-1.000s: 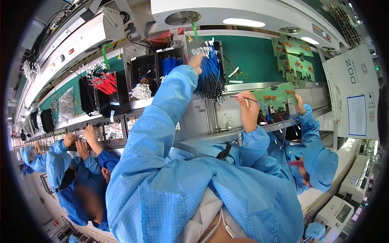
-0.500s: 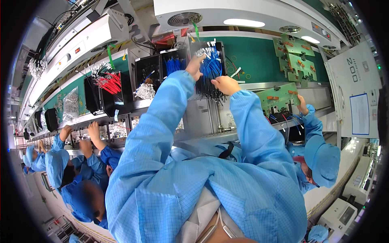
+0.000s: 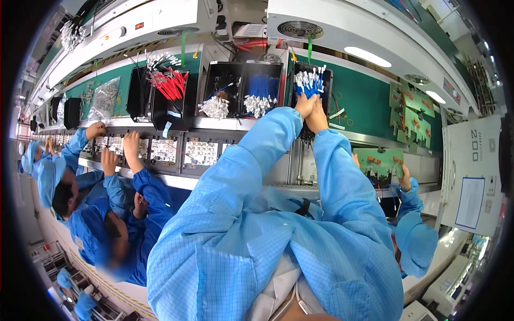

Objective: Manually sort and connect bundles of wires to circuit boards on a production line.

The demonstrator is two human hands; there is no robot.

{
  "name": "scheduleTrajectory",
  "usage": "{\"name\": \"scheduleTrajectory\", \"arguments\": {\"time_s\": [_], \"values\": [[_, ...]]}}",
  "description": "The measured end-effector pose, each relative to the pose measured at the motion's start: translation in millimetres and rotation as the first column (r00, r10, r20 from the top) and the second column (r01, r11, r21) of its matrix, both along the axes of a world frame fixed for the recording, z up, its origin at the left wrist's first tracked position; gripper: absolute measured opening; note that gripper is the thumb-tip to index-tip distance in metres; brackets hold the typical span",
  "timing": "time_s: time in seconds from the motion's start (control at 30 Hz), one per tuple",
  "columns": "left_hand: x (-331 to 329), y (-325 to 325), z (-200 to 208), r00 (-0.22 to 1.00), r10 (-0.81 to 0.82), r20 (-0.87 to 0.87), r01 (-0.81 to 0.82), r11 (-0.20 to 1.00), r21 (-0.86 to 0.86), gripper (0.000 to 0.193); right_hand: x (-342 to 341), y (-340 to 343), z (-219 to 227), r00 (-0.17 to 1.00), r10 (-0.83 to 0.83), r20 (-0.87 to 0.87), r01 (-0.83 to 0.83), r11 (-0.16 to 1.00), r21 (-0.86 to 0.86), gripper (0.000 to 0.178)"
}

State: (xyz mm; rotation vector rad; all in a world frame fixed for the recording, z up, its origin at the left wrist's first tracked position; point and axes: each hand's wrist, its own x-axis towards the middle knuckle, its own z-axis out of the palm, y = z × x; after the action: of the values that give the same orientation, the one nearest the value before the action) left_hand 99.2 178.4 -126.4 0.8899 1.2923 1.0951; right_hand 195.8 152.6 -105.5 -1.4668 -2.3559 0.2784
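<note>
My left hand (image 3: 305,105) and my right hand (image 3: 318,117) are together around a thick bundle of blue wires (image 3: 315,91) with white connectors at the top. Both hands are closed on the bundle, side by side, and partly hide it. Dark wire ends (image 3: 307,135) hang out below them, over the bench's front edge. Behind the bundle stands a black bin (image 3: 328,80), its inside largely covered by the wires and hands.
Left of my hands, black bins hold blue wires (image 3: 261,91), white-ended wires (image 3: 215,106) and red wires (image 3: 170,84). Green circuit boards (image 3: 415,115) stand on the right. A co-worker's hand (image 3: 405,177) holds another board (image 3: 377,163); more co-workers sit at left. A white lamp housing (image 3: 342,32) overhangs the bench.
My hands have come together on the wire bundle; my left has moved down from the white connectors and my right has moved up. The view has shifted, placing the bench items further right.
</note>
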Motion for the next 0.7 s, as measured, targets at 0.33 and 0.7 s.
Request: {"name": "scheduleTrajectory", "arguments": {"time_s": [0.33,0.7], "values": [[-46.2,-12.3,-12.1,0.988,-0.150,-0.022,0.151,0.972,0.178,0.075,-3.0,-16.7,63.4,0.996,-0.052,-0.077,0.047,0.997,-0.069,0.044],[-296.9,-11.7,0.0,0.469,-0.186,-0.863,0.088,0.983,-0.164,0.032,-15.1,-114.6,115.9,0.825,-0.042,-0.563,-0.068,0.983,-0.173,0.027]]}}
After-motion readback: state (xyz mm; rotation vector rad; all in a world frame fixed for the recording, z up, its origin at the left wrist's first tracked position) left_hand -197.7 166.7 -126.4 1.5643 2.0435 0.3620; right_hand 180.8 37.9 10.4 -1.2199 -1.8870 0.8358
